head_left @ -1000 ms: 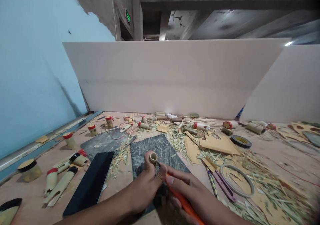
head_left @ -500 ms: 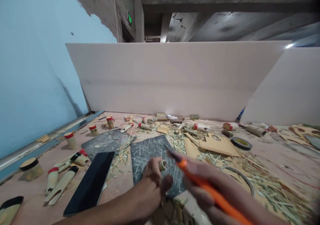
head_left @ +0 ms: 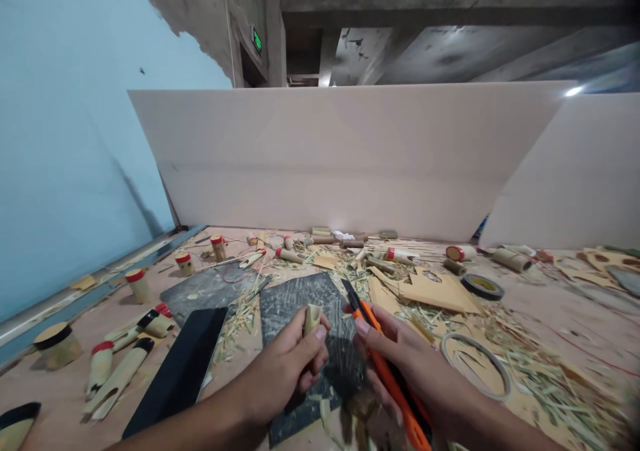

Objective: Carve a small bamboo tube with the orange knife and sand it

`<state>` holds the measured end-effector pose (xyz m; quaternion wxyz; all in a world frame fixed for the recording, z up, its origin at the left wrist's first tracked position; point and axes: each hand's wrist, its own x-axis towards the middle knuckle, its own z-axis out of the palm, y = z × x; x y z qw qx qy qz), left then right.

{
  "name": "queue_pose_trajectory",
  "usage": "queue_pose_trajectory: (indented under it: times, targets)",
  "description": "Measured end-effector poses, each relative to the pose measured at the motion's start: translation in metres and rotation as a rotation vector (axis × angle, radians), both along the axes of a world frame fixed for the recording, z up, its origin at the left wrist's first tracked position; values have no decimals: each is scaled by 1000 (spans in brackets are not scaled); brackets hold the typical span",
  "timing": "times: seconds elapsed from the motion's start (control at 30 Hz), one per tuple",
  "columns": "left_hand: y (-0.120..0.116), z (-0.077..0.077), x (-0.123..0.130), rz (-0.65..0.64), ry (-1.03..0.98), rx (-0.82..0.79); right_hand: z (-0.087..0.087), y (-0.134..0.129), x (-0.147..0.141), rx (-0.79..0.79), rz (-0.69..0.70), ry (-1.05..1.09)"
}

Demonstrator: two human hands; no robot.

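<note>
A short bamboo tube (head_left: pixel 313 317) is pinched between the thumb and fingers of my left hand (head_left: pixel 295 351), its cut end tilted upward and away from me. My right hand (head_left: pixel 400 344) is closed around an orange utility knife (head_left: pixel 383 364). The knife's dark blade points forward and slightly left, apart from the tube. Beneath both hands lies a scratched dark cutting board (head_left: pixel 295 291). Pale shavings and a brown lump that I cannot make out lie at the board's near edge.
A black phone (head_left: pixel 180 371) lies left of the board, beside several cut bamboo pieces (head_left: pixel 117 377) with red or black ends. Tape rolls (head_left: pixel 481 287), cardboard (head_left: pixel 430 291) and heaps of shavings (head_left: pixel 550 377) spread to the right. A pale panel (head_left: pixel 340 157) stands behind.
My left hand has lifted and turned the bamboo tube so its cut end faces up. The knife in my right hand has drawn back, its blade now pointing more steeply forward.
</note>
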<state>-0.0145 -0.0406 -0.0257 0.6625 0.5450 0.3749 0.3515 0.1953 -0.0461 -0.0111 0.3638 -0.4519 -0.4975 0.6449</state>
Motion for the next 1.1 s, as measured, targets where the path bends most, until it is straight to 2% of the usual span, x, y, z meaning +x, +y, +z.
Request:
queue_pose_trajectory:
  times: [0.07, 0.2, 0.3, 0.47, 0.63, 0.83, 0.93, 1.0, 1.1]
  targets:
    - [-1, 2, 0, -11, -35, -24, 4, -3, 2, 175, 12, -153]
    - [-1, -1, -2, -23, -65, -46, 11, -2, 9, 670, 3, -556]
    - [-3, -3, -3, -10, -38, -28, 8, 1, 13, 851, 103, -744]
    - [-5, -8, -5, 17, 35, 40, 2, 0, 15, 911, 241, -974]
    - [-4, -14, -7, 42, 139, 142, 8, -3, 15, 961, 321, -991]
    - [-1, -22, -12, 196, 331, 221, 0, -1, 13, 1176, 211, -1124]
    - [2, -25, -12, 268, 328, 261, -3, -2, 11, 1295, 148, -1153]
    - [4, -24, -10, 276, 288, 299, -4, -4, 10, 1321, 124, -1176]
    - [6, -19, -6, 259, 312, 378, -6, -9, 7, 1264, 89, -1211]
